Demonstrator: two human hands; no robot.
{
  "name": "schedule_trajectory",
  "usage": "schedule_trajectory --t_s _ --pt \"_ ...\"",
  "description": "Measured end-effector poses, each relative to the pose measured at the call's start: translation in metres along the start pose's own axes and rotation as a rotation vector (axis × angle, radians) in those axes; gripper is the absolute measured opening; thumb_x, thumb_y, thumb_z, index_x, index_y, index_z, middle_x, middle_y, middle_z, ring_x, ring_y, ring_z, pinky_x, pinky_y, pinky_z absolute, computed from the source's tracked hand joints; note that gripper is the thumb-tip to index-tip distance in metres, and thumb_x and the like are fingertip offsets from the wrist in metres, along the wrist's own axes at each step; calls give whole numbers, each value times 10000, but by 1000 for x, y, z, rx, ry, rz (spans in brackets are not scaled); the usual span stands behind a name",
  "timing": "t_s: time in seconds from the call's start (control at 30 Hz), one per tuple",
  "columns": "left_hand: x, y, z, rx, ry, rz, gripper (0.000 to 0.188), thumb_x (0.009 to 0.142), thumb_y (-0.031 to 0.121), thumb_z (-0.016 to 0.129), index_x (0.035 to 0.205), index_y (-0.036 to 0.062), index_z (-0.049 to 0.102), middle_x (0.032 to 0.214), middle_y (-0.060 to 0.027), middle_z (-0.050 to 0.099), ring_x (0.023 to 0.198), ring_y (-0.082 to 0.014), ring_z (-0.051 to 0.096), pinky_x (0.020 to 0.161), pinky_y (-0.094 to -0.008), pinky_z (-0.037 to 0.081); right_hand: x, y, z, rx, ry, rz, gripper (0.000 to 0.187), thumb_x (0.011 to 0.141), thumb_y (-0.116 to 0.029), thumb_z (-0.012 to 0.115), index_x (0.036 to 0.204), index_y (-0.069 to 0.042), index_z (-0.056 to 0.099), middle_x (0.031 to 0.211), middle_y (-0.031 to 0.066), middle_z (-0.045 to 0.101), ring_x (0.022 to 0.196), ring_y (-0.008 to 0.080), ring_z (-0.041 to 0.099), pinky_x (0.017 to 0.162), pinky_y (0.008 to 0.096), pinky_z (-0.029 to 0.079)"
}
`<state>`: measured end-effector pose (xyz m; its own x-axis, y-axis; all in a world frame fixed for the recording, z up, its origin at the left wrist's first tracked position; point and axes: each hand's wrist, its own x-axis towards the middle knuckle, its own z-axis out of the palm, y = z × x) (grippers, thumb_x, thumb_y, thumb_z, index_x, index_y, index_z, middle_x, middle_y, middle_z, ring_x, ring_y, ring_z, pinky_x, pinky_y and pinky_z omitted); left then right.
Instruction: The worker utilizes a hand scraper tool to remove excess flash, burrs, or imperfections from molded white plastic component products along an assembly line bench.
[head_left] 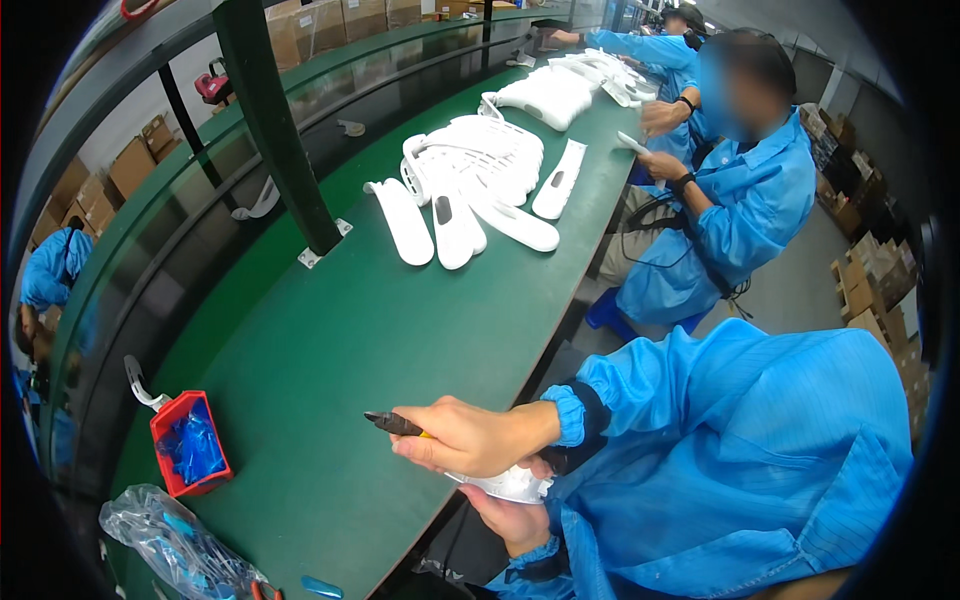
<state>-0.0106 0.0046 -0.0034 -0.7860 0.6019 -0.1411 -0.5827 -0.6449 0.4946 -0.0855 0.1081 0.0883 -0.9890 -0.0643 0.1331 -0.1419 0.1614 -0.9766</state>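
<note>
Two-handed work: grips dark hand tool (pixel 397 424) in curled-shut right hand (pixel 470 435); holds white plastic part (pixel 512 487) in cupped left hand (pixel 515 520), beside edge of green table (pixel 330 340). Farther along, heaped white parts (pixel 480 170).

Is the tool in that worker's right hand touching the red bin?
Apart: the head view plainly shows green tabletop between the dark-tipped tool and the red bin.

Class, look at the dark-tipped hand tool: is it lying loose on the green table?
No, the person's right hand grips the dark-tipped hand tool, while the left hand holds a white plastic part.
</note>
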Motion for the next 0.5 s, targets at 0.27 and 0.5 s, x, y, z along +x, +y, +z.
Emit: schedule_trajectory --t_s 0.27,0.5 --pt "1 -8 -3 -34 291 25 637 1000 618 265 1277 79 462 1005 -133 624 812 -288 636 639 -394 521 -4 3 8 -141 28 -63 191 1003 -206 510 997 -16 520 679 129 534 581 319 565 552 373 445" --pt "0 -8 4 -53 160 63 647 1006 618 248 1284 62 427 944 -118 574 763 -247 596 643 -361 487 5 -13 -4 116 104 71 203 1008 -209 488 942 -20 521 702 66 571 601 207 552 591 326 454"
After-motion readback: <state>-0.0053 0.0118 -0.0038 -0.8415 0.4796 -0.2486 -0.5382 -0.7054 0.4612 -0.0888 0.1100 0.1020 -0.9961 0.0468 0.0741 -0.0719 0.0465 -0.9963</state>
